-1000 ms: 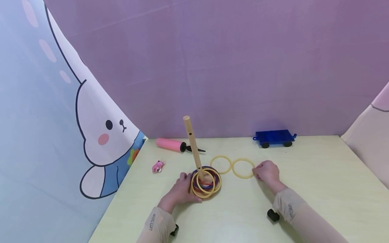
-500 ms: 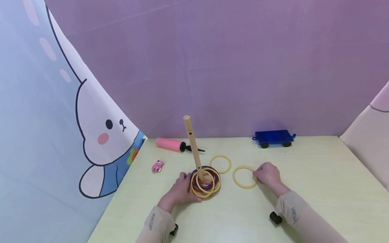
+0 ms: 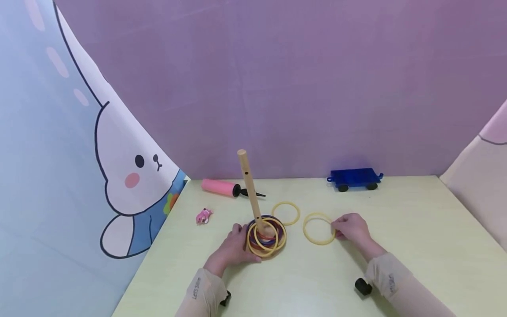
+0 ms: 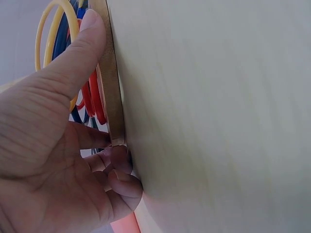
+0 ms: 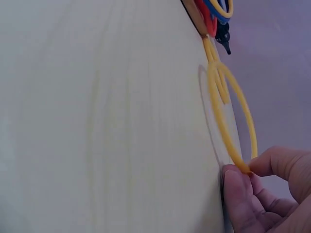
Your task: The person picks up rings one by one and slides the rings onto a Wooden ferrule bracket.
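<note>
A wooden peg (image 3: 251,193) stands upright on a round wooden base (image 4: 112,92). Several yellow, blue and red rings (image 3: 263,255) lie stacked round its foot. My left hand (image 3: 233,248) grips the base from the left, thumb along the near edge and fingers round the far side. Between thumb and fingertips, my right hand (image 3: 352,229) pinches the right edge of a yellow ring (image 3: 319,243). The right wrist view shows this ring tilted, its shadow falling on the table. Another yellow ring (image 3: 299,213) lies flat just behind the stack.
Behind the peg lies a pink hand pump (image 3: 218,187) with a black nozzle. A small pink toy figure (image 3: 203,216) sits at the left. Towards the back right stands a blue toy wagon (image 3: 355,178), near the purple backdrop (image 3: 317,88) along the table's far edge.
My right hand has drawn its yellow ring towards me, away from the other yellow ring it was touching, and the ring has lifted slightly. My left hand stays on the base.
</note>
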Demonstrator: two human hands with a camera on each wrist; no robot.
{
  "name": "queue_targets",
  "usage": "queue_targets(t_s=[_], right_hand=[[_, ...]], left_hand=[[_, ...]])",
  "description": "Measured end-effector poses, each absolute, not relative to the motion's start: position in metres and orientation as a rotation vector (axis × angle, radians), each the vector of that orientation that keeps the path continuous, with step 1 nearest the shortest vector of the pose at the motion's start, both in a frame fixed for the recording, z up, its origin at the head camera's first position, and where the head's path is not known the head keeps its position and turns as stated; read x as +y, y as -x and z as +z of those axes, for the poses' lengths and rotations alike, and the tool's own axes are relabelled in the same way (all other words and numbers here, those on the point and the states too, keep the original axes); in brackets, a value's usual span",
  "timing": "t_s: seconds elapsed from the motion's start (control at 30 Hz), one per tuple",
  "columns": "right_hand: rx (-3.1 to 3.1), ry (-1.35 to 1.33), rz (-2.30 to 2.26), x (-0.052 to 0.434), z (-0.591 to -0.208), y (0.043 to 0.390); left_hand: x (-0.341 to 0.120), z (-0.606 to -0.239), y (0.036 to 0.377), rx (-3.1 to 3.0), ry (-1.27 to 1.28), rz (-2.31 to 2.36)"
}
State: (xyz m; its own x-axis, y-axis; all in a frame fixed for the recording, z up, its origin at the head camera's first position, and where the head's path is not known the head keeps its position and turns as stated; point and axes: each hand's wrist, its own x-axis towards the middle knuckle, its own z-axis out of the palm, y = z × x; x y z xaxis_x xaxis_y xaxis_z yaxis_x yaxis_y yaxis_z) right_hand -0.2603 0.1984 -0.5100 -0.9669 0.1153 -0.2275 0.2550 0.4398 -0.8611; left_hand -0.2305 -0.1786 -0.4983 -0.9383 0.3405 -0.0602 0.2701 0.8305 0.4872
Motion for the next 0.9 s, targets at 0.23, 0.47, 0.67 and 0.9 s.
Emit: queue_targets(t_s=[0.23,0.47,0.67,0.9], right_hand=[[2.453,-0.294,-1.712,0.200,-0.505,0.256],[2.436,-0.233,-1.759,0.200,-0.487,0.248],[2.398,-0.188,-1.815,0.198,-0.470,0.239],[2.401,-0.106,-1.820,0.197,-0.456,0.226]], left_hand=[[-0.179,-0.497,0.232,2.873,-0.490,0.714],[-0.178,-0.496,0.231,2.865,-0.486,0.731],[-0.178,-0.497,0.232,2.867,-0.490,0.709],[-0.179,-0.497,0.231,2.863,-0.485,0.709]])
